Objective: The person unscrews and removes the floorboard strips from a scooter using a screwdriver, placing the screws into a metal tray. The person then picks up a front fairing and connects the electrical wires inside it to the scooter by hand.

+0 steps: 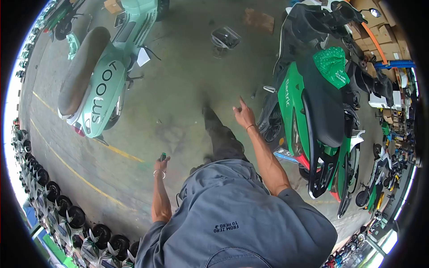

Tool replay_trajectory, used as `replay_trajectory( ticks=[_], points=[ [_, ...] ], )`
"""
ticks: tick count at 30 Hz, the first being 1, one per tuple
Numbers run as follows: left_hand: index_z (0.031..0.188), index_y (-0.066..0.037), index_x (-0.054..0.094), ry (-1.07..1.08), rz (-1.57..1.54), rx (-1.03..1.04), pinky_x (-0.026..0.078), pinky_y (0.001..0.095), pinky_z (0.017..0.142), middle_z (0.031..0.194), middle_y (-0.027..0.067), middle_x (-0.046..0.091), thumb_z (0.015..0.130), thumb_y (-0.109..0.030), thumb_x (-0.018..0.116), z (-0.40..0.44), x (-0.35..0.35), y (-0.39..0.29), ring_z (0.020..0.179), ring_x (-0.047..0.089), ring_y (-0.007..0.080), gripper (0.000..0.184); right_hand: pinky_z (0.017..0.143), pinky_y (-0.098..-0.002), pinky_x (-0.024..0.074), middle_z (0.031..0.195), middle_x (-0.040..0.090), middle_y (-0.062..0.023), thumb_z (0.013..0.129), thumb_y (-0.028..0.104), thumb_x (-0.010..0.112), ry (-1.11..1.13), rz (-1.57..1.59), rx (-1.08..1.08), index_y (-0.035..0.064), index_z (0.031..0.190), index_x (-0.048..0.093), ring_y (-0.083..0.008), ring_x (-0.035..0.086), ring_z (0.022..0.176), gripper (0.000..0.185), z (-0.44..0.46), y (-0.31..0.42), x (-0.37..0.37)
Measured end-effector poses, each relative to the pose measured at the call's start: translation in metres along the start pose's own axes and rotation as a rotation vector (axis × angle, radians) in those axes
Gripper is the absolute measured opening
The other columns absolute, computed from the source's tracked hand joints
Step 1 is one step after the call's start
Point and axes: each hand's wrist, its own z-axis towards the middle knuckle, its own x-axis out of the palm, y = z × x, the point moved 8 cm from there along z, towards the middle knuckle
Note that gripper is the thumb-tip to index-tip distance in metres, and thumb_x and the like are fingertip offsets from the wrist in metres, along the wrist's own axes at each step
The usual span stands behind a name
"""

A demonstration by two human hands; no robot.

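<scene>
Workshop floor: smooth grey-green concrete, crossed by yellow lines on the left side. We record the hands first. Left arm hangs low and out from the body, a pale bracelet at the wrist; the left grip is closed around a small object, which pokes out past the fingers on the far side. Right arm reaches forward, a thin dark band at its wrist; the right grip holds nothing that we can see, index finger extended, thumb spread apart, remaining fingers curled.

Surroundings: we note a mint scooter lettered "smoot" at left, and a green-and-black scooter marked "Electric" at right, near the right grip but not touching it; a green printed cloth lies on its seat. Ahead on the concrete sit a clear plastic container and a brown flat piece. Black wheels line the left edge.

Small object: dark with some green; too little shows for us to identify it.
</scene>
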Motion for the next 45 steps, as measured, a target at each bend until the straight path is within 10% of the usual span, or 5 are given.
replay_trajectory(
  ticks=[16, 22, 29, 35, 45],
  points=[
    [0.099, -0.001, 0.064, -0.01, 0.041, -0.007, 0.047, 0.0356, 0.045, 0.059, 0.0067, 0.058, 0.085, -0.057, 0.073, 0.186, -0.137, -0.371, 0.046, 0.059, 0.0202, 0.059, 0.105, -0.0473, 0.049, 0.138, 0.056, -0.0339, 0.093, 0.034, 0.066, 0.034, 0.154, 0.387, 0.0028, 0.16, 0.023, -0.0443, 0.06, 0.124, 0.086, 0.432, 0.095, 0.052],
    [0.085, -0.004, 0.06, -0.013, 0.114, -0.008, 0.041, 0.0344, 0.042, 0.054, 0.0027, 0.05, 0.092, -0.069, 0.06, 0.266, -0.226, -0.489, 0.044, 0.053, 0.0153, 0.065, 0.065, -0.0408, 0.0604, 0.104, 0.068, -0.0146, 0.101, 0.037, 0.059, -0.022, 0.93, 0.958, 0.0045, 0.139, 0.051, -0.0248, 0.069, 0.078, 0.05, 0.483, 0.006, 0.122],
    [0.105, -0.001, 0.065, -0.21, 0.201, 0.095, 0.044, 0.0298, 0.051, 0.07, 0.0025, 0.061, 0.092, -0.04, 0.074, 0.34, -0.337, -0.626, 0.055, 0.054, 0.012, 0.042, 0.077, -0.0487, 0.0626, 0.125, 0.059, -0.0214, 0.099, 0.053, 0.06, -0.194, 1.095, 1.032, 0.0045, 0.147, 0.04, -0.0367, 0.069, 0.096, 0.071, 0.587, -0.028, 0.178],
    [0.11, -0.004, 0.065, -0.226, 0.236, 0.066, 0.039, 0.0257, 0.054, 0.079, -0.0015, 0.06, 0.092, -0.035, 0.076, 0.397, -0.342, -0.682, 0.062, 0.05, 0.0068, 0.037, 0.086, -0.0395, 0.0567, 0.112, 0.06, -0.015, 0.102, 0.056, 0.05, -0.541, 1.582, 1.037, 0.0122, 0.143, 0.045, -0.029, 0.065, 0.094, 0.06, 0.697, -0.158, 0.241],
    [0.115, 0.0, 0.065, -0.081, 0.196, -0.03, 0.052, 0.0333, 0.078, 0.092, 0.0105, 0.071, 0.087, -0.033, 0.081, 0.412, -0.255, -0.645, 0.083, 0.065, 0.0161, 0.046, 0.08, -0.0354, 0.0545, 0.119, 0.065, -0.0058, 0.098, 0.02, 0.066, -0.544, 0.98, 0.884, 0.007, 0.128, 0.06, -0.0186, 0.064, 0.1, 0.034, 0.714, -0.105, 0.194]
  ],
)
